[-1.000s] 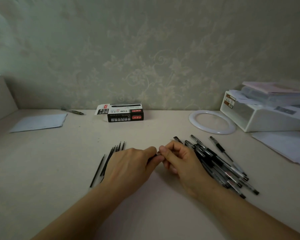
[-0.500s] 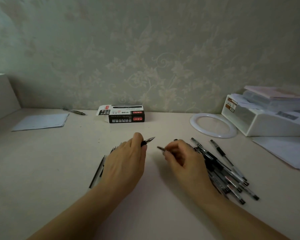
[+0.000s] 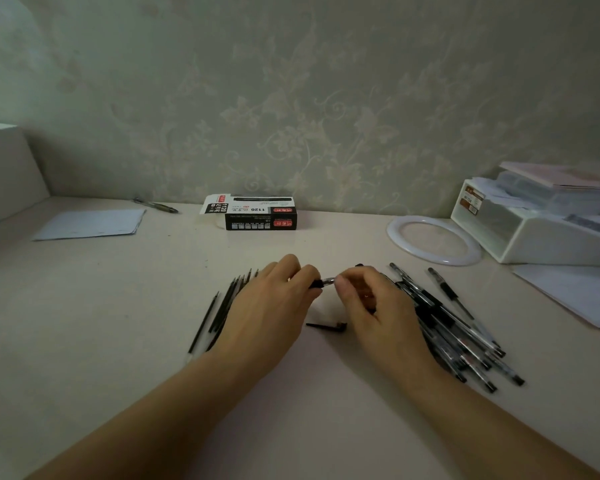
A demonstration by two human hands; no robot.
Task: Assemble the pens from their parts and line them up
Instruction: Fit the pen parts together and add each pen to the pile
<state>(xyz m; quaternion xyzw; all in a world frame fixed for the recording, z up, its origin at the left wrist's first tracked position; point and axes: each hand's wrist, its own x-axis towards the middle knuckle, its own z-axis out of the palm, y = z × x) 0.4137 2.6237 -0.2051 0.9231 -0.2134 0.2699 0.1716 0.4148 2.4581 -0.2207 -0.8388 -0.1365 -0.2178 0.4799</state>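
My left hand (image 3: 274, 306) grips a black pen (image 3: 321, 283) at mid-table, its metal tip pointing right. My right hand (image 3: 371, 306) pinches that tip with thumb and fingers. A small black pen cap (image 3: 328, 326) lies on the table between and just below the two hands. Several thin black refills (image 3: 222, 306) lie in a row left of my left hand, partly hidden under it. A pile of several black-and-clear pens (image 3: 458, 334) lies to the right of my right hand.
A black pen box (image 3: 257, 213) stands near the wall. A white ring (image 3: 433, 240), a white plastic organiser (image 3: 541, 230) and papers (image 3: 575, 296) are at the right. A paper sheet (image 3: 90, 223) and a lone pen (image 3: 156, 205) lie at the back left.
The hands had drawn apart, each with a part; now they have met again at the pen's tip. A black cap now lies on the table between them.
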